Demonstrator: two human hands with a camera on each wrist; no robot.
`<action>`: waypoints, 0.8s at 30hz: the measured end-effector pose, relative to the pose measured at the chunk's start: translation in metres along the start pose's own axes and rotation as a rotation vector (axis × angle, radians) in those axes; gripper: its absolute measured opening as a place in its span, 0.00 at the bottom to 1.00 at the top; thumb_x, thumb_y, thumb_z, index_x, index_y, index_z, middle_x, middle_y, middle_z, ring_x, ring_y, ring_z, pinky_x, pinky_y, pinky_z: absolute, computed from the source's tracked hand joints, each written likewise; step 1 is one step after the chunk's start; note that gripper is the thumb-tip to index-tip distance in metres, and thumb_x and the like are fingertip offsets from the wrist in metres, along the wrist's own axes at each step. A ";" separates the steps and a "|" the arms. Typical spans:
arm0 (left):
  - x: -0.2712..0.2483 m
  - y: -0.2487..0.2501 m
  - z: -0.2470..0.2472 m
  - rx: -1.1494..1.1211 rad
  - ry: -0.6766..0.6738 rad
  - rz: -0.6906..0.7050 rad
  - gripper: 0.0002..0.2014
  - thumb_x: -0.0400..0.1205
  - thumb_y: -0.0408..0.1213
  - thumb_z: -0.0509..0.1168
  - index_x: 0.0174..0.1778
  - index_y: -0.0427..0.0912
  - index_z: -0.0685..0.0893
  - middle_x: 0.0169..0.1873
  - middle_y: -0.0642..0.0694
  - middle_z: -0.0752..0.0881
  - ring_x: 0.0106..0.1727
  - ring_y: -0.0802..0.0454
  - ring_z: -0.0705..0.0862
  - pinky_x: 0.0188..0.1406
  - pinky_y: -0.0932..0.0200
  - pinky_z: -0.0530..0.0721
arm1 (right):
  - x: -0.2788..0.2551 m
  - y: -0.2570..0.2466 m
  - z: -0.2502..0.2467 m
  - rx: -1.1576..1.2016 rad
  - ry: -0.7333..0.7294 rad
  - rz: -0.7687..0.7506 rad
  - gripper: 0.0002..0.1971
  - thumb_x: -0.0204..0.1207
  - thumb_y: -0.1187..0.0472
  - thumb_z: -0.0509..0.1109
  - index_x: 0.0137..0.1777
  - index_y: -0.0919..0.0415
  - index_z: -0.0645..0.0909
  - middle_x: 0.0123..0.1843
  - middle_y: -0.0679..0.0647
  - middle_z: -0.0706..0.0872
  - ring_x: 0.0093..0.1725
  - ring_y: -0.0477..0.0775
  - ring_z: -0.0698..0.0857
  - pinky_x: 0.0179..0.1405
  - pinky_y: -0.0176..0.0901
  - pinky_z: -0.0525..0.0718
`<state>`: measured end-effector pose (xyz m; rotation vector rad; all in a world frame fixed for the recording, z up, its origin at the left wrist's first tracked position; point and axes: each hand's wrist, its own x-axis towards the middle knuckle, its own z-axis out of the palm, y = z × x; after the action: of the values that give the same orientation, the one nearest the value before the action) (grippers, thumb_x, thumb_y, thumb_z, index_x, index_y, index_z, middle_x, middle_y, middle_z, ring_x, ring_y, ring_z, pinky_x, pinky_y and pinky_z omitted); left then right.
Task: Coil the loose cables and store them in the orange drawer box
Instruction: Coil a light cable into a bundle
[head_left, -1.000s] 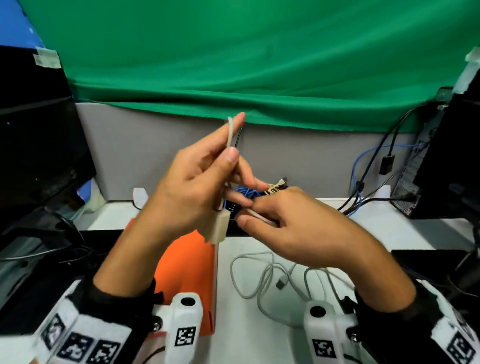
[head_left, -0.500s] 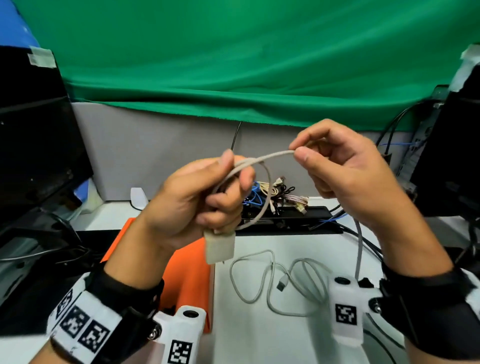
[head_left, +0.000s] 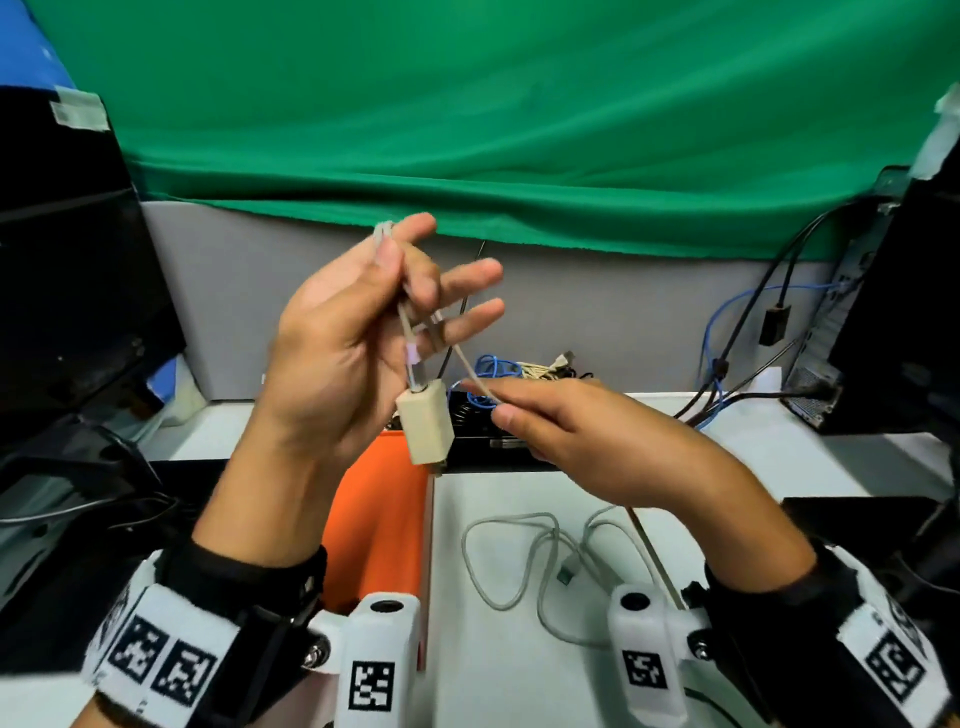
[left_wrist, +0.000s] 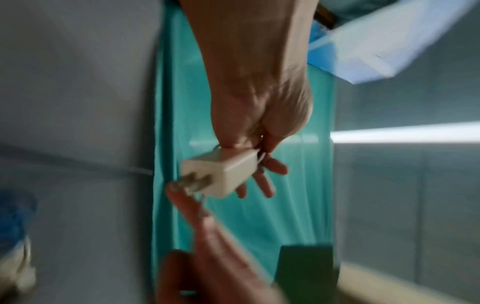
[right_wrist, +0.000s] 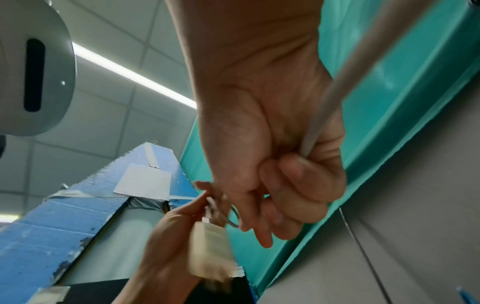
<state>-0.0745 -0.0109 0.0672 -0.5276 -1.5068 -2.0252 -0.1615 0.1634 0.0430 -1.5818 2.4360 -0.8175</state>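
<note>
Left hand (head_left: 343, 353) raised above the desk, palm toward the camera; thumb and forefinger pinch several folds of a thin, smooth beige cable (head_left: 408, 312) at the top, the other fingers spread straight. From that pinch the strands drop to a small cream charger block (head_left: 426, 428) — boxy, rounded edges, matte plastic — which hangs against the heel of the palm; the left wrist view shows its two flat metal prongs pointing away from the fingers. Right hand (head_left: 597, 441) lies lower and to the right, thumb and forefinger closed on the same cable where a strand slants down from the left hand; in the right wrist view the cord runs on through the curled fingers and out past the wrist. Under the left forearm sits the orange drawer box (head_left: 379, 519), smooth-walled, its right edge straight against the white desk (head_left: 519, 488); its inside is mostly hidden by the arm, so contents cannot be told. Near side of the desk, between the two wrists: a second grey cable (head_left: 519, 561) lying in loose, uncoiled loops with a small connector end showing. Far side, a black tray (head_left: 498, 444) holding a tangle of blue and cream wires (head_left: 493, 371). Black monitors close in the desk at left (head_left: 62, 291) and right (head_left: 904, 312); open white surface lies to the right of the loose loops — green cloth (head_left: 519, 130) hangs behind.
</note>
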 end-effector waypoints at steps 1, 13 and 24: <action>0.000 -0.003 0.001 0.131 0.000 0.010 0.12 0.91 0.35 0.50 0.65 0.37 0.76 0.33 0.50 0.85 0.51 0.45 0.92 0.57 0.42 0.89 | 0.000 -0.004 0.001 0.008 -0.016 -0.010 0.14 0.90 0.48 0.57 0.71 0.38 0.78 0.57 0.37 0.88 0.55 0.41 0.84 0.61 0.50 0.83; -0.012 0.009 0.007 0.868 -0.510 -0.395 0.18 0.85 0.50 0.58 0.43 0.41 0.86 0.22 0.50 0.72 0.24 0.53 0.66 0.23 0.61 0.66 | -0.018 0.001 -0.031 0.288 0.274 -0.121 0.07 0.79 0.62 0.68 0.39 0.59 0.79 0.29 0.54 0.75 0.31 0.47 0.71 0.30 0.41 0.69; -0.004 -0.002 0.004 -0.445 -0.376 -0.326 0.20 0.92 0.37 0.50 0.70 0.24 0.77 0.19 0.48 0.65 0.45 0.37 0.92 0.72 0.38 0.80 | -0.010 0.016 -0.034 0.411 0.501 -0.116 0.08 0.89 0.61 0.62 0.54 0.57 0.83 0.29 0.38 0.73 0.28 0.38 0.70 0.28 0.26 0.69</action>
<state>-0.0724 -0.0055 0.0645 -0.9322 -1.4134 -2.6583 -0.1832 0.1904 0.0621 -1.4990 2.2490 -1.7863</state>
